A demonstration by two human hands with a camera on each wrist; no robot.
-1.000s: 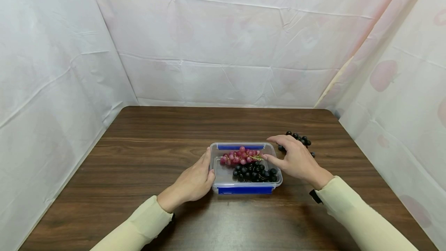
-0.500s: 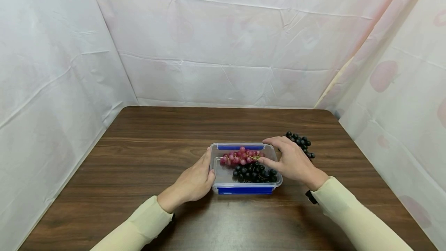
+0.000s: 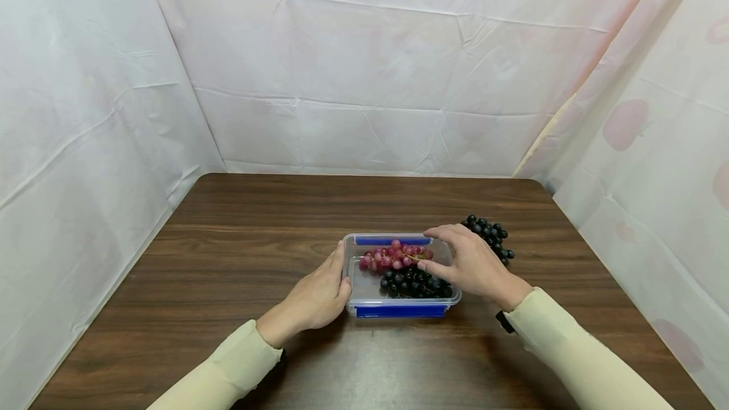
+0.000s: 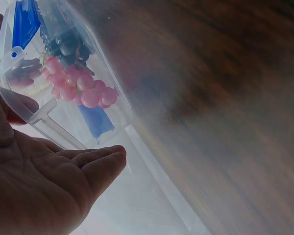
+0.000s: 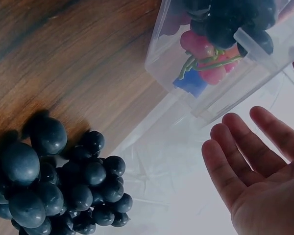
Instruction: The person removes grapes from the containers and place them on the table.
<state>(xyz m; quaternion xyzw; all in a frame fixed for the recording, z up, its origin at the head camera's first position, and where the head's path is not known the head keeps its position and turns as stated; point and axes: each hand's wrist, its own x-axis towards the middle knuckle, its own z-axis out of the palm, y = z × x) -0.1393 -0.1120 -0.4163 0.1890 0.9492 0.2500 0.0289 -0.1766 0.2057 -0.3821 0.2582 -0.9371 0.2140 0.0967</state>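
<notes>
A clear plastic food container (image 3: 362, 286) with blue clips holds a bunch of red grapes (image 3: 387, 258) at the back and a bunch of black grapes (image 3: 414, 282) in front. My left hand (image 3: 320, 293) rests along the container's left side, fingers straight, thumb by the rim. Over the right rim reaches my right hand (image 3: 471, 261), its thumb above the grapes. In the right wrist view its fingers (image 5: 250, 147) are extended near the outer wall and hold nothing. Another bunch of black grapes (image 3: 494, 239) lies on the table behind the right hand.
The dark wood table (image 3: 273, 207) is bounded by a pale hanging sheet (image 3: 364, 68) at the back and both sides. Black bands (image 3: 505, 321) show at the cuffs of the sleeves (image 3: 560, 334).
My right hand has shifted left, farther over the container, uncovering more of the black grapes on the table. The left hand and the container have stayed in place.
</notes>
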